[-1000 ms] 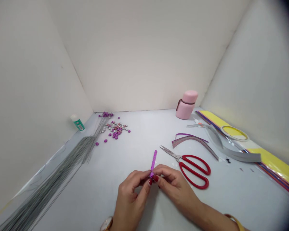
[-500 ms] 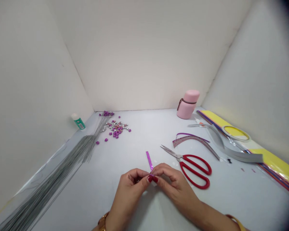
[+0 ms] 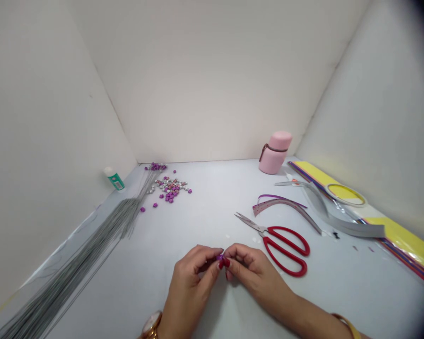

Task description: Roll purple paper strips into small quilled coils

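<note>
Between my fingertips, low in the middle of the view, is a small purple paper strip (image 3: 220,257), folded and mostly covered by the fingers. My left hand (image 3: 194,275) pinches it from the left between thumb and forefinger. From the other side my right hand (image 3: 250,270) pinches the same strip, the two thumbs nearly touching. Just right of my right hand lie red-handled scissors (image 3: 286,245), their blades slightly parted and pointing up and left. Small purple, silver and pinkish folded stars (image 3: 171,188) are heaped at the back left.
A bundle of grey wires (image 3: 88,254) runs along the left, with a glue stick (image 3: 115,179) by the wall. Loose paper strips (image 3: 286,202) lie behind the scissors. A pink flask (image 3: 274,153), a roll of tape (image 3: 346,194) and yellow packaged sheets (image 3: 399,230) stand or lie at right.
The long free end of the purple strip that stuck out beyond my fingers no longer shows; the strip is now a compact piece between the fingertips. My left wrist has turned slightly.
</note>
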A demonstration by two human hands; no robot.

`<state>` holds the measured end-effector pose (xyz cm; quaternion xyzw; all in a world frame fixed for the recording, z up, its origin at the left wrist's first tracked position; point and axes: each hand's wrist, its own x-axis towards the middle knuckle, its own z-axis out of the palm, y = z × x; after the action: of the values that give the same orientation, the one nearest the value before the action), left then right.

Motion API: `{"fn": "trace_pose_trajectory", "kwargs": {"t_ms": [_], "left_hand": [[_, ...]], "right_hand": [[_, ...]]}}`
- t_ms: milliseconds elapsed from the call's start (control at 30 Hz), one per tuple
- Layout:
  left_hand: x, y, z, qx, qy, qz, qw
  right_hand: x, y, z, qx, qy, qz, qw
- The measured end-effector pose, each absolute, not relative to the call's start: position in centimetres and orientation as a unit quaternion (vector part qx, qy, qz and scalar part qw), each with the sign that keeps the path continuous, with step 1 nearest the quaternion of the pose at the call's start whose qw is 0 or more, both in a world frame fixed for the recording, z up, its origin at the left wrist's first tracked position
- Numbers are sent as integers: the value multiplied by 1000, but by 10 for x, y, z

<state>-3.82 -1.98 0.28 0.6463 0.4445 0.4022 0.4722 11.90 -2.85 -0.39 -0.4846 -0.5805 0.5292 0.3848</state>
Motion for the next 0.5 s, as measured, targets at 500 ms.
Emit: {"fn": "trace_pose_trajectory", "kwargs": {"t_ms": [500], "left_hand": [[-36,-14,-3,458,515,387,612]], "right_hand": [[117,-28,-4,-480,-522,587,390]]}}
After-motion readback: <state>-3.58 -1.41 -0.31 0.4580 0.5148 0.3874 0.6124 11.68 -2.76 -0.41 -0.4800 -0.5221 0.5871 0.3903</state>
